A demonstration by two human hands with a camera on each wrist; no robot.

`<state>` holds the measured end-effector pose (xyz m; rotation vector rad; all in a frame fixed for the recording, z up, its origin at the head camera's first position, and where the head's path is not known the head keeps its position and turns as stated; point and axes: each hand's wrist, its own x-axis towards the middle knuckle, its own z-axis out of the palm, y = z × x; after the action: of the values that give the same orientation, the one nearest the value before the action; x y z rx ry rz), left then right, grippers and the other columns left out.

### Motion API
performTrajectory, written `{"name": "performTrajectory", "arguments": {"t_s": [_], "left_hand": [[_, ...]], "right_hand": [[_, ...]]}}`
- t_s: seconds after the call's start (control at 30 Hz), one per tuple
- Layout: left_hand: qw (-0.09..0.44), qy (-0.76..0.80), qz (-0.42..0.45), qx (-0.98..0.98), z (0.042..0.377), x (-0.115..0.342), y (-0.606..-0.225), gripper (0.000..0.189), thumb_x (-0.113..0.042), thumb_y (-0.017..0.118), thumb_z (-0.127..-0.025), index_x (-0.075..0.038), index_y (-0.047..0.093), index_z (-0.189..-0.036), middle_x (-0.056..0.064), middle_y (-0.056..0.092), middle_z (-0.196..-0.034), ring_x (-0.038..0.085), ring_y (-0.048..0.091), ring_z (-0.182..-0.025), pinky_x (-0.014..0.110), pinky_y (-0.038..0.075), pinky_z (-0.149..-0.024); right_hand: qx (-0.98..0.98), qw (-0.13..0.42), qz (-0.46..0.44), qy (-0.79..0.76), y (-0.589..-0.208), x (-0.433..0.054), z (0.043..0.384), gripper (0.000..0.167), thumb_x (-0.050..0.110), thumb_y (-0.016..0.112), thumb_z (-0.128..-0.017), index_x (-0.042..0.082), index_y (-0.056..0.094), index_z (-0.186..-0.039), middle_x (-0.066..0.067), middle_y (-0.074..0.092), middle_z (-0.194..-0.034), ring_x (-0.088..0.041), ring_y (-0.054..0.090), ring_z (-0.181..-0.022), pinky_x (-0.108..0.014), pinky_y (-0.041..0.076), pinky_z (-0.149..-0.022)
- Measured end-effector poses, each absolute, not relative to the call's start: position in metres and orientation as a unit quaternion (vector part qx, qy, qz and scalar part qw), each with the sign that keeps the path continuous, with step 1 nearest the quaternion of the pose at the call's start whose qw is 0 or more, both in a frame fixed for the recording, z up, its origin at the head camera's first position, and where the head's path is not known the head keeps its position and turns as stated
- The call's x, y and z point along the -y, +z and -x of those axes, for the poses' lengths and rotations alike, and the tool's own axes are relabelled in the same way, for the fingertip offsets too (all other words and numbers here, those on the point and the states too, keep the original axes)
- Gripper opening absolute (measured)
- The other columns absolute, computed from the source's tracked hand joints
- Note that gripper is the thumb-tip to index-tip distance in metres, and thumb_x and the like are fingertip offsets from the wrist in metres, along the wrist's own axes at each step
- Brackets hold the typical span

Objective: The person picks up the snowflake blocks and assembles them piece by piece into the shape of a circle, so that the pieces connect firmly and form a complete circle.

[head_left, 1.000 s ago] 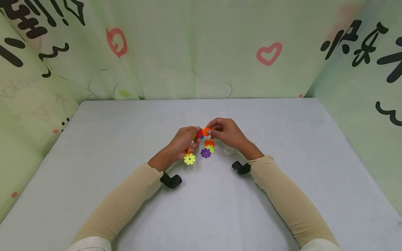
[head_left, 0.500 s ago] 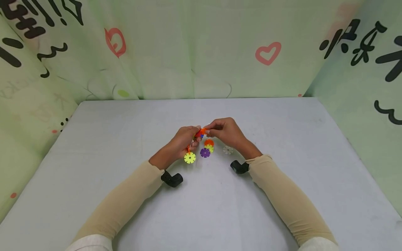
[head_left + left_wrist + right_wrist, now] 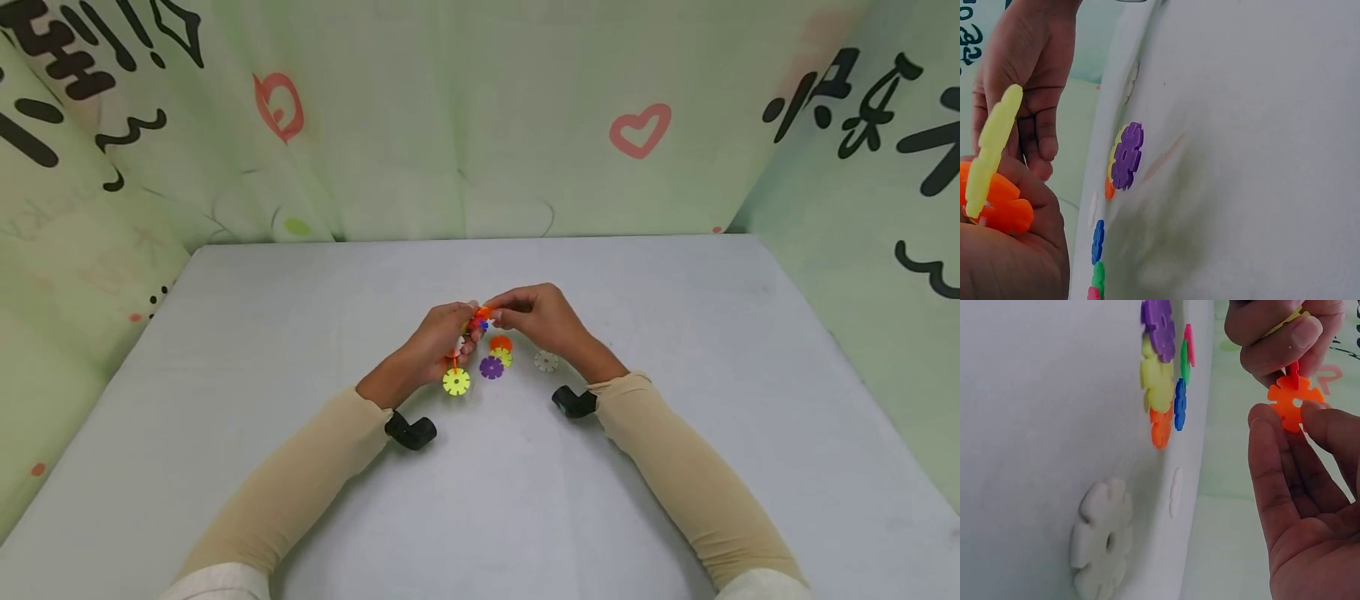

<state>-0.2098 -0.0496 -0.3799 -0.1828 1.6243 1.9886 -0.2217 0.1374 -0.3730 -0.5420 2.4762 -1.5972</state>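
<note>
My left hand (image 3: 437, 337) grips a short chain of slotted plastic snowflake discs. A yellow disc (image 3: 994, 150) joined to an orange one (image 3: 1013, 209) sticks out at the near end of the chain. At the far end, a red disc (image 3: 1294, 370) pokes out below the left fingers. My right hand (image 3: 538, 315) pinches another orange disc (image 3: 1284, 403) between thumb and fingers, its edge right at the red disc. Much of the chain is hidden inside the left hand.
On the white table (image 3: 637, 500) lie a purple disc (image 3: 491, 367), a yellow disc (image 3: 1159, 378) and an orange disc (image 3: 1160, 428), overlapping in view. A white disc (image 3: 1094, 544) lies under the right wrist. Blue (image 3: 1097, 242), green (image 3: 1099, 278) and pink (image 3: 1093, 294) discs lie farther off.
My right hand has shifted slightly left, bringing the orange disc up against the chain's far end. The hanging yellow disc has moved a little to the right.
</note>
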Motion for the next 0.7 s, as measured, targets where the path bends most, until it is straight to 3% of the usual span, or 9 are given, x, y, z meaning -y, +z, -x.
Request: {"name": "performTrajectory", "arguments": {"t_s": [0.2,0.37,0.6,0.7], "left_hand": [[0.261,0.727,0.066,-0.632,0.211,0.052,-0.381,0.03,-0.024,0.033,-0.107,-0.004,0.045,-0.126,0.007,0.057,-0.08,0.015,0.048,-0.051,0.023,0.051,-0.053],[0.26,0.742,0.097,-0.61,0.213,0.054,-0.381,0.036,-0.025,0.031,-0.106,-0.009,0.051,-0.131,0.007,0.057,-0.08,0.017,0.051,-0.054,0.026,0.054,-0.059],[0.249,0.738,0.094,-0.62,0.213,0.056,-0.383,0.051,-0.047,0.047,-0.101,-0.005,0.053,-0.13,0.003,0.048,-0.075,0.016,0.047,-0.057,0.024,0.052,-0.056],[0.243,0.725,0.083,-0.639,0.214,0.055,-0.383,0.054,-0.047,0.055,-0.097,-0.005,0.055,-0.131,0.003,0.047,-0.075,0.016,0.048,-0.056,0.024,0.052,-0.055]], "right_hand": [[-0.874,0.081,0.175,-0.446,-0.375,-0.145,0.221,0.03,0.008,0.067,-0.093,0.001,0.067,-0.121,-0.011,0.07,-0.106,-0.024,0.065,-0.097,-0.035,0.053,-0.086],[-0.91,0.14,0.159,-0.358,-0.38,-0.146,0.222,0.028,0.007,0.066,-0.092,0.003,0.068,-0.119,-0.009,0.067,-0.11,-0.024,0.059,-0.096,-0.034,0.051,-0.083],[-0.914,0.182,0.179,-0.316,-0.386,-0.143,0.224,0.031,0.009,0.069,-0.09,0.004,0.068,-0.121,-0.007,0.064,-0.112,-0.022,0.052,-0.089,-0.03,0.048,-0.075],[-0.911,0.181,0.207,-0.308,-0.388,-0.143,0.225,0.032,0.011,0.073,-0.088,0.004,0.069,-0.119,-0.005,0.063,-0.108,-0.022,0.052,-0.086,-0.03,0.047,-0.073]]}}
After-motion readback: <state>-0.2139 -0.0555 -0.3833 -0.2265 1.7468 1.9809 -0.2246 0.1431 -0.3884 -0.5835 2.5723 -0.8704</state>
